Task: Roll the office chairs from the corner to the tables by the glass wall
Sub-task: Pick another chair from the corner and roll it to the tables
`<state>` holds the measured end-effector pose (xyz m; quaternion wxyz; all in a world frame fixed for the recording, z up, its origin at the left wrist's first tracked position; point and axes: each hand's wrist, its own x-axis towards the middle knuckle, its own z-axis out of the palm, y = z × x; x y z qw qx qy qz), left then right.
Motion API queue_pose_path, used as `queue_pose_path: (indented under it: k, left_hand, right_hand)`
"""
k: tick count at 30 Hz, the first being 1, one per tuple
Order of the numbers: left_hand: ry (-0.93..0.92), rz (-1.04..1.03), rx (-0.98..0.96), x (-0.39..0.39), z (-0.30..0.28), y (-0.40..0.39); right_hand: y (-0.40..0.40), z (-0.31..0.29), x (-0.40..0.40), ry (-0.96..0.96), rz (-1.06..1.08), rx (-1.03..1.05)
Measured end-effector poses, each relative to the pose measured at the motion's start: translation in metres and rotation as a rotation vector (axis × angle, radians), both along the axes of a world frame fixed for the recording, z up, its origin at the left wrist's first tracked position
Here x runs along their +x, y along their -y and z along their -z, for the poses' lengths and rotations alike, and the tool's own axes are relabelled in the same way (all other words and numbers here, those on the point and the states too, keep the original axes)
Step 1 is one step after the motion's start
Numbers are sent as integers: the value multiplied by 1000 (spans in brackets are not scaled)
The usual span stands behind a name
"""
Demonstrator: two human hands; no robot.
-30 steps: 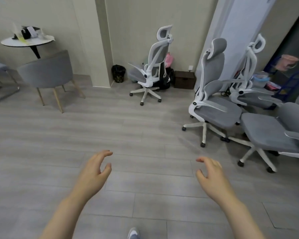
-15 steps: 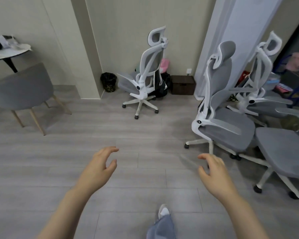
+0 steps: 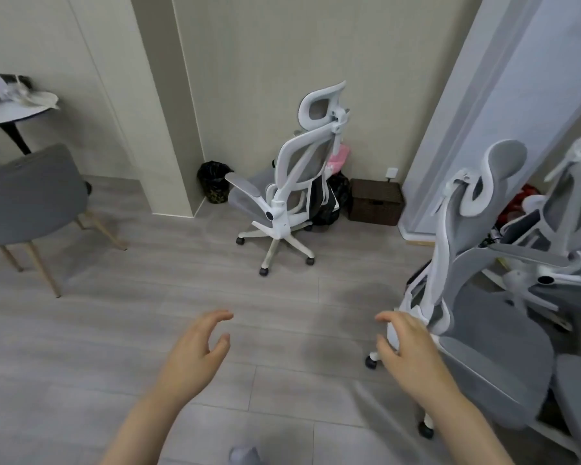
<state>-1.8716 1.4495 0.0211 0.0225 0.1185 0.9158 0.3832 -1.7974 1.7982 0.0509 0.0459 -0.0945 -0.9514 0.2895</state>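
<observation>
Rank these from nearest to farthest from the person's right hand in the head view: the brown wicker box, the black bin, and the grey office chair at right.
From the right hand:
1. Grey office chair, right beside it.
2. Brown wicker box, ahead by the wall.
3. Black bin, far left in the corner.

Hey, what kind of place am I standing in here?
Most likely an office lounge or storage corner. Several white-framed mesh office chairs on casters crowd the grey plank floor, and a small round table with a grey side chair stands at the left.
</observation>
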Motion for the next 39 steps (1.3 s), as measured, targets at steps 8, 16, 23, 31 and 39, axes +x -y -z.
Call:
queue_pose_path:
  k: [8,16,23,31,39]
  left_hand:
    - [-32,2,3,-213,6,-50]
    - [-104,67,-16,-421,-33,-96]
    - [-101,131,-7,-534,-32,-148]
    - [-137,37,0,-677,-35,-222]
    - [-136,-159,283,-797,-71,-324]
  right_hand:
    - [-52,20,-181,40,87,25]
    - [-89,-13,-371,5,147,-28]
    - [-126,-3,-488,-37,145,-37]
    - [-209,1,-660,-114,67,-5]
    - [-278,-51,-835,-169,-129,48]
